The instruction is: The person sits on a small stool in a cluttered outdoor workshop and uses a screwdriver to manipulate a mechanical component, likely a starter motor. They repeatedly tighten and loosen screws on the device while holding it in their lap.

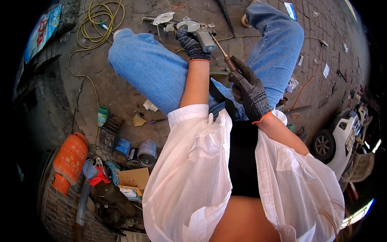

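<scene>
My left hand, in a dark grey knit glove with an orange cuff, is closed around a small electric motor with a silver can. A round metal housing and bracket pieces join it at the far side. My right hand, gloved the same way, grips the brown handle of a screwdriver. Its thin shaft points up and left, with the tip beside the motor assembly. Whether the tip touches a screw is too small to tell. Both hands are between my knees, above the paved ground.
A coiled yellow hose lies at the far left. An orange gas cylinder, blue paint cans and an open cardboard box stand at the near left. On the right are a white car and scattered scraps. A dark bar lies ahead.
</scene>
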A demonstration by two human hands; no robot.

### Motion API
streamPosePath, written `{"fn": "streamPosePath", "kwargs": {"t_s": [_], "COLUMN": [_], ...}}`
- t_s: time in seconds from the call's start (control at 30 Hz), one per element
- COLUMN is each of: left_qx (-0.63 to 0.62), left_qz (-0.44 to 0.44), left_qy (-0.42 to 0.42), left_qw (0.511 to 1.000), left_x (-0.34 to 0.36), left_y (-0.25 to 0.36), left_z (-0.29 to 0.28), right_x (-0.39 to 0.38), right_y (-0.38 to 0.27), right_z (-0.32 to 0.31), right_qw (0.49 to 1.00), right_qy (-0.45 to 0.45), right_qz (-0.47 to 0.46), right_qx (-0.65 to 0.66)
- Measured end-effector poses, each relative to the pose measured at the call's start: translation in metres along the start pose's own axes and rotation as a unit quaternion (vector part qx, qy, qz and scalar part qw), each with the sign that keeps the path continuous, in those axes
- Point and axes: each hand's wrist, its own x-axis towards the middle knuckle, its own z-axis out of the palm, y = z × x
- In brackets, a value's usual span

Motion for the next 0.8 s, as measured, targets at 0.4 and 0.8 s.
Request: {"fn": "streamPosePath", "kwargs": {"t_s": [0.4, 0.8], "left_qx": [-0.019, -0.009], "left_qz": [-0.012, -0.021], "left_qy": [0.010, 0.016], "left_qw": [1.000, 1.000], "left_x": [-0.0064, -0.0072], "left_y": [0.0024, 0.0022], "left_z": [0.0060, 0.0052], "right_x": [0.0001, -0.0009], "right_y": [0.0002, -0.0023], "right_z": [-0.0003, 0.0013], "right_qw": [1.000, 1.000], "right_qy": [0.000, 0.006], "right_qz": [-0.016, 0.001], "right_qx": [0.000, 0.006]}}
